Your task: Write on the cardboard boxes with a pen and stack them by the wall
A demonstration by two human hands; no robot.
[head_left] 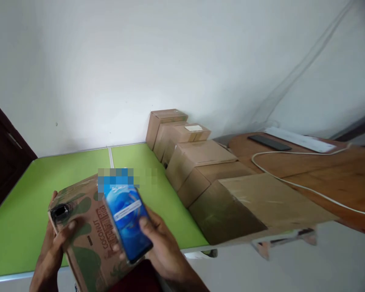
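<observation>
My left hand grips the left side of a brown cardboard box, thumb on its face and fingers around its edge. The box is tilted, printed in green and red with the word COCONUT, and has a dark-rimmed hole near one corner. In front of its right side, my right hand is closed on a smartphone with a lit blue screen and a pale notification bar. The phone's upper end is blurred out. Whether the phone touches the box I cannot tell.
A green folding table lies beneath. Along its right side stand several cardboard boxes in a row. Further right, a wooden surface bears a black flat object, a white strip and a white cable.
</observation>
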